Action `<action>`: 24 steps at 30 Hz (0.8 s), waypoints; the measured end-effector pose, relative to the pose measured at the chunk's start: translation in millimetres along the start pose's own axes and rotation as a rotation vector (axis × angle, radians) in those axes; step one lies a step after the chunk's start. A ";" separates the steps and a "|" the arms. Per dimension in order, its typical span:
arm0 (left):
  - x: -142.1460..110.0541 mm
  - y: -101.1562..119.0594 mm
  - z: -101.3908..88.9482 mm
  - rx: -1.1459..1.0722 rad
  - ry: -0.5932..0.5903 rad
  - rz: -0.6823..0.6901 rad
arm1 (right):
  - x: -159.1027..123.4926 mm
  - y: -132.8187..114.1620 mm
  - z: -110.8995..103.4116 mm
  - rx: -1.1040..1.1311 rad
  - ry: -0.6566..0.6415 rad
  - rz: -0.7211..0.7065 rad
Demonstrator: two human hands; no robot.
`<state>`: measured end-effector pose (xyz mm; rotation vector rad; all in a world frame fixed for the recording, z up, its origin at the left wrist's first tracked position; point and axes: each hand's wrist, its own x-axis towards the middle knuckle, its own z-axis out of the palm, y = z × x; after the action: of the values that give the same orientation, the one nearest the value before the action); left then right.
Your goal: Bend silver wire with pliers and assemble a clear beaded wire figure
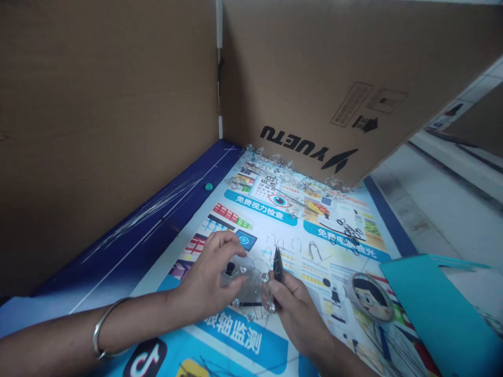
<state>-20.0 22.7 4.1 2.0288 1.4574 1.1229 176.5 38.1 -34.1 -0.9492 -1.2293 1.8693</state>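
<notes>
Carefully: my left hand (210,277) spread, steadying clear-beaded wire piece (251,293); my right hand (298,309) pinching small dark pliers (277,266) just beyond fingertips; grip wire squarely, bend gently

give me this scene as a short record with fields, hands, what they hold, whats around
left hand: left hand, fingers spread, resting on a wire and bead piece
right hand: right hand, gripping small dark pliers, tip up
surface: printed poster covering the table
walls: cardboard panels behind and to the left
far edge: heap of clear beaded pieces
left side: bundle of thin wires, green bead
middle: bent wire hooks
right side: teal sheet
wrist: metal bangle
</notes>
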 end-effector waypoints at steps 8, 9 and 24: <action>0.2 2.5 -5.0 0.017 0.032 0.215 | -2.0 -2.3 1.0 0.063 -0.028 -0.016; 0.1 2.1 -4.8 -0.002 0.013 0.216 | -2.2 -2.8 1.4 0.069 -0.034 -0.022; -7.4 5.2 2.1 -0.453 -0.294 -0.247 | -4.0 -4.1 3.4 0.113 -0.052 -0.091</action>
<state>-16.3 14.2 3.8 1.5731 1.1441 0.9063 176.2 34.5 -28.5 -0.7757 -1.1642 1.8807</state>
